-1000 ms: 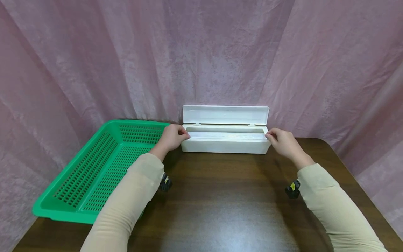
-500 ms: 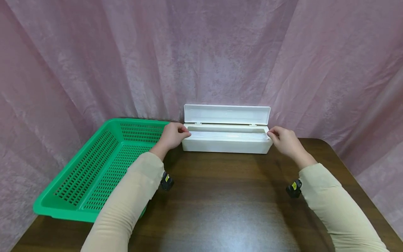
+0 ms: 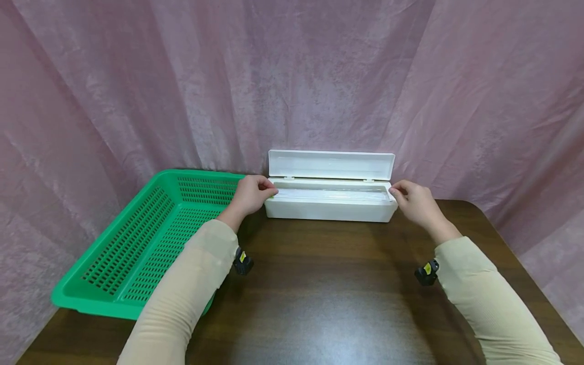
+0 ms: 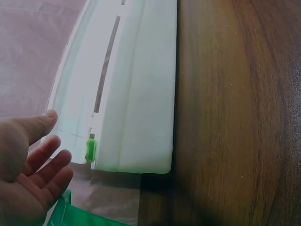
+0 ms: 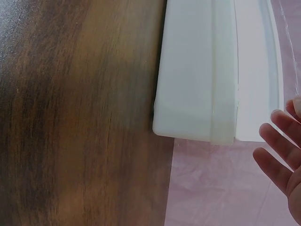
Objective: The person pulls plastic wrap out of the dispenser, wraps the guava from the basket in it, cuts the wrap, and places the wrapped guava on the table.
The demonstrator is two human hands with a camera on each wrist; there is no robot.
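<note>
A long white cling film dispenser point(image 3: 331, 209) stands at the back of the table, its hinged lid point(image 3: 331, 165) raised behind it. Glossy clear cling film point(image 3: 339, 194) shows across its opening. At the left end my left hand point(image 3: 248, 195) has thumb and forefinger brought together, pinching the film's edge. My right hand point(image 3: 412, 205) does the same at the right end; a thin clear edge runs to its fingertips in the right wrist view. A small green slider point(image 4: 91, 150) sits at the dispenser's left end. The film between the fingers is hard to make out.
To the left, a green perforated basket point(image 3: 109, 223) stands partly under the left forearm. The dark wooden table point(image 3: 319, 284) stretches in front of the dispenser. Behind everything hangs a pink curtain point(image 3: 319, 76), close to the raised lid.
The head view has shifted slightly. Both hands have risen a little and stay at the dispenser's ends. More shiny film streaks show over the opening than before.
</note>
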